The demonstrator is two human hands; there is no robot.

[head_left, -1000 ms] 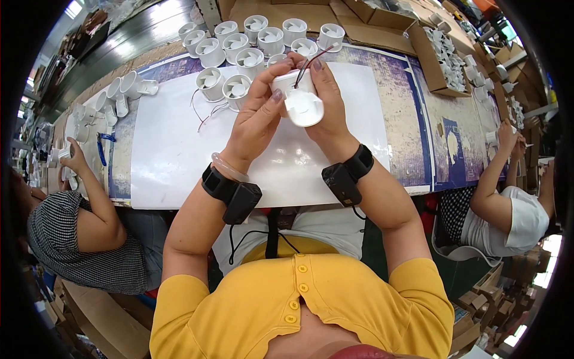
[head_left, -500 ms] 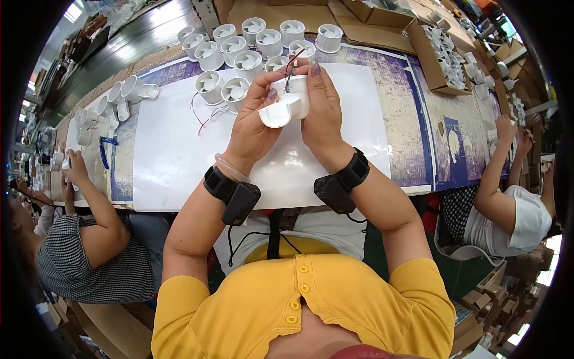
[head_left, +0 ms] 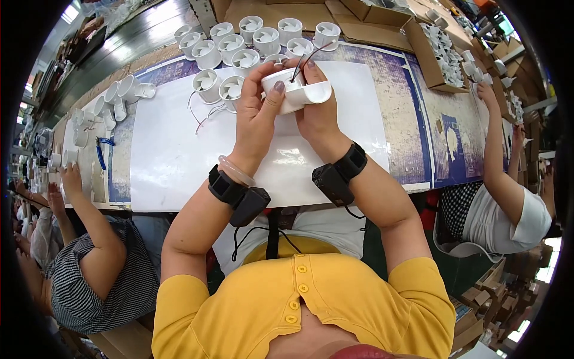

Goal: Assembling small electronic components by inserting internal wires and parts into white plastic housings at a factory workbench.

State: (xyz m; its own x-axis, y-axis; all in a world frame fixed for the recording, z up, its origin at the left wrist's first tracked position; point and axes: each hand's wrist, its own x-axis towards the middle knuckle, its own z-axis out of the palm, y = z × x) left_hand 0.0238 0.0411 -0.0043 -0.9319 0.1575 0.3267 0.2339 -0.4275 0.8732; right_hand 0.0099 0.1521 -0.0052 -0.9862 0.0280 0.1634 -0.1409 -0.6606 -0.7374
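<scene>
Above the white sheet (head_left: pixel 179 161) I hold a white plastic fan housing (head_left: pixel 291 104) between both hands. A curved, scoop-like part sticks out from its side towards the right, and thin red and dark wires rise from it. My left hand (head_left: pixel 257 110) grips the left side, thumb pressed on the body. My right hand (head_left: pixel 318 119) is wrapped round the right side, its fingers partly hidden behind the scoop. Close beyond my left hand stand two round white fan units (head_left: pixel 206 85), their wires trailing on the sheet.
Several more white fan units (head_left: pixel 246 61) stand in rows at the far side. Scoop-handled white housings (head_left: pixel 128 88) and blue-handled pliers (head_left: pixel 100 154) lie to the left. A cardboard box (head_left: pixel 457 88) of white parts stands far right. Co-workers' hands (head_left: pixel 71 179) work at both sides.
The housing has turned in my hands: its scoop pointed lower left and now points right. My left thumb has shifted onto the body. The right co-worker's arm has reached farther forward.
</scene>
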